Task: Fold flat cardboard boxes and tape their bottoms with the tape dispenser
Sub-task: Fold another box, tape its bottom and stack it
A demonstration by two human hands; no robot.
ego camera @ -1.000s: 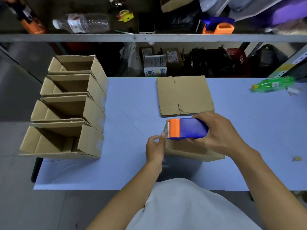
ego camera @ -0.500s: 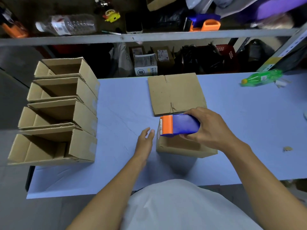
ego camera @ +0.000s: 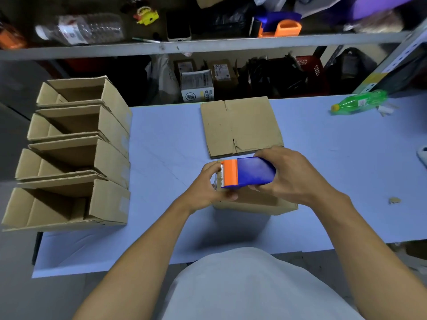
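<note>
Cardboard box at table centre, judged light, crushable; steady by its walls. Right hand grips tape dispenser; left hand, at its nine o'clock, pinches the tape end.

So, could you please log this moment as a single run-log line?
stage: taping box | right hand: holds tape dispenser | left hand: at dispenser's front | finished boxes: four

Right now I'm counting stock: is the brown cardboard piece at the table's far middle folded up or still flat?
Still flat: the brown cardboard piece lies spread on the blue table, no walls raised.
</note>
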